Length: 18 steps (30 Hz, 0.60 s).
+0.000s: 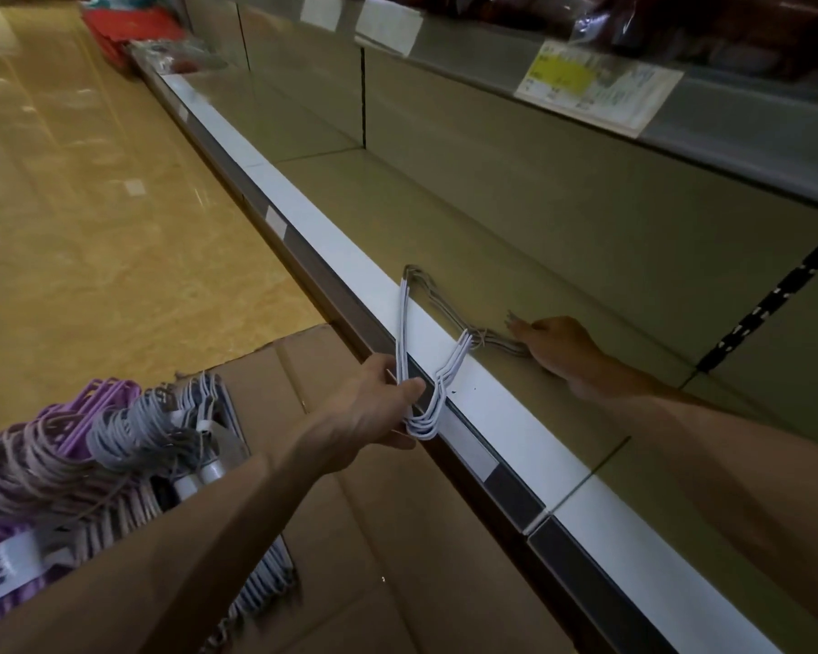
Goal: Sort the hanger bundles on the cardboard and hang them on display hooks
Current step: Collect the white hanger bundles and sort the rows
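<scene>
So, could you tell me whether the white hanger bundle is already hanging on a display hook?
No, the white hanger bundle lies across the shelf edge, gripped by the left hand while the right hand holds its far end.

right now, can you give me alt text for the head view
A person's left hand grips a bundle of white wire hangers lying across the white front edge of a bare beige store shelf, while the right hand holds its hook end on the shelf. Purple and grey hanger bundles sit on brown cardboard below.
</scene>
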{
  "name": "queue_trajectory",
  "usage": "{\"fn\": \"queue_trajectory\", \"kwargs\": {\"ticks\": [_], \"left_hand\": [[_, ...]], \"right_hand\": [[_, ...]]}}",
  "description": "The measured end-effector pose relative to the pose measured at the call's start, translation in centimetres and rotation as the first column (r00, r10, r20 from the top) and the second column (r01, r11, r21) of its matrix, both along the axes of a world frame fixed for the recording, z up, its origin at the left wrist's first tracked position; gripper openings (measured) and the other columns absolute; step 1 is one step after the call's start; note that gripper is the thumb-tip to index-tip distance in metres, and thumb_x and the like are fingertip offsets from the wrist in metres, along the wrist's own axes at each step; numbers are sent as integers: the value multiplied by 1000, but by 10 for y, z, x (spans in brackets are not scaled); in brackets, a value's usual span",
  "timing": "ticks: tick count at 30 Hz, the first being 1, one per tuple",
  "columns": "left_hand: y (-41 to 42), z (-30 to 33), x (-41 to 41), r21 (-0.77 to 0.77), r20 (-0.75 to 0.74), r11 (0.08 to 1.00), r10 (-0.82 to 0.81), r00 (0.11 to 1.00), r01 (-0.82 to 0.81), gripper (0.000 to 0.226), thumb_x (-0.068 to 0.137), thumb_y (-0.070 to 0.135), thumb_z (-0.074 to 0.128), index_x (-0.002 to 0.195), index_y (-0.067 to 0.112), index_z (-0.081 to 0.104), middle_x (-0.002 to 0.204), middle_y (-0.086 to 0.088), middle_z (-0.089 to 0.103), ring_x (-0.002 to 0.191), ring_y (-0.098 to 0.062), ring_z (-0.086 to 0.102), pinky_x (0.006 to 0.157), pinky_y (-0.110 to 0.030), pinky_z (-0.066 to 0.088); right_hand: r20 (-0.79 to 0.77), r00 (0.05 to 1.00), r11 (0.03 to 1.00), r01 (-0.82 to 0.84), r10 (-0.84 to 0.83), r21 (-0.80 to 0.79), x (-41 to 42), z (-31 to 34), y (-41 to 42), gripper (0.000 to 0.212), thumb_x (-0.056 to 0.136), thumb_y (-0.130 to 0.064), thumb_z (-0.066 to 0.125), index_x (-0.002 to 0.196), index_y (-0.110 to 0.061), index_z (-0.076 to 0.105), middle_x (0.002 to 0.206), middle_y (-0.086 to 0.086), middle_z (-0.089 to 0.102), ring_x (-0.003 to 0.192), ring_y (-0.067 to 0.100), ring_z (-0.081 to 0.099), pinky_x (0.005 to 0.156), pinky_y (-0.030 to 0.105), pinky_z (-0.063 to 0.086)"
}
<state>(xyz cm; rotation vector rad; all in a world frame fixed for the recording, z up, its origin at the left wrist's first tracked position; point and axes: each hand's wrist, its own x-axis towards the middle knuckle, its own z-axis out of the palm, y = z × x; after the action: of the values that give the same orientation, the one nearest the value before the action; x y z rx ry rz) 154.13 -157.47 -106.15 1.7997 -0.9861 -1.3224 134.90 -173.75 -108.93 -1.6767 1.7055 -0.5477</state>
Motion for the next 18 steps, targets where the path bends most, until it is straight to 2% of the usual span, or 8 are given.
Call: {"fn": "queue_trajectory", "kwargs": {"ticks": [2, 4, 5, 7, 9, 13, 15, 18], "left_hand": [[-3, -5, -3, 6, -60, 1000, 21, 998, -21, 47, 99, 18, 57, 142, 17, 38, 107, -11, 60, 84, -26, 68, 70, -39, 63], [-4, -10, -2, -6, -80, 999, 47, 996, -48, 54, 97, 10, 57, 146, 20, 36, 110, -15, 60, 83, -28, 69, 68, -40, 63], [-4, -12, 0, -20, -78, 998, 56, 995, -58, 56, 97, 7, 57, 147, 21, 35, 111, -16, 59, 82, -29, 69, 68, -41, 63], [-2, -15, 4, -58, -72, 996, 62, 995, -66, 58, 97, 5, 57, 148, 23, 36, 112, -18, 60, 82, -31, 69, 69, -44, 62], [2, -17, 10, -94, -71, 993, 71, 995, -78, 57, 97, 5, 56, 147, 26, 37, 111, -18, 62, 85, -31, 70, 72, -48, 62], [10, -17, 25, -172, -92, 977, 113, 989, -128, 61, 97, 4, 55, 148, 31, 36, 113, -14, 65, 91, -30, 69, 70, -47, 62], [13, -13, 31, -211, -97, 965, 137, 986, -154, 62, 97, 3, 55, 149, 32, 36, 114, -12, 65, 93, -28, 68, 70, -45, 62], [19, -7, 40, -233, -72, 957, 161, 984, -174, 62, 97, 2, 54, 149, 31, 35, 115, -13, 64, 93, -28, 68, 69, -44, 62]], "right_hand": [[32, 999, 999, 29, -30, 20, 3, -2, -3, 50, 95, -50, 59, 64, -11, 57, 66, 4, 56, 70, 22, 54, 60, 29, 41], [123, 988, 995, 94, -95, 16, 6, -5, -6, 41, 91, -46, 67, 81, -6, 71, 82, 6, 64, 81, 23, 60, 75, 31, 51], [174, 975, 991, 135, -137, 23, 7, -4, -6, 37, 89, -43, 71, 86, -6, 72, 86, 6, 64, 80, 22, 60, 76, 31, 52], [265, 945, 982, 180, -190, 63, 9, -3, -6, 34, 85, -42, 76, 76, -11, 66, 76, 5, 61, 66, 19, 55, 64, 27, 46], [386, 896, 974, 187, -221, 125, 11, -1, -6, 34, 82, -40, 80, 73, -13, 62, 68, 5, 58, 59, 18, 51, 60, 28, 45], [708, 667, 969, 100, -232, 224, 24, 4, -1, 25, 83, -24, 81, 87, -8, 62, 80, 12, 63, 73, 23, 63, 66, 36, 59], [770, 604, 976, 63, -204, 209, 33, 13, 3, 20, 86, -18, 77, 89, -8, 60, 84, 14, 64, 76, 27, 66, 69, 40, 61], [777, 601, 981, 83, -188, 174, 49, 26, 9, 14, 90, -10, 72, 99, -5, 62, 87, 16, 67, 68, 26, 71, 68, 40, 63]]}}
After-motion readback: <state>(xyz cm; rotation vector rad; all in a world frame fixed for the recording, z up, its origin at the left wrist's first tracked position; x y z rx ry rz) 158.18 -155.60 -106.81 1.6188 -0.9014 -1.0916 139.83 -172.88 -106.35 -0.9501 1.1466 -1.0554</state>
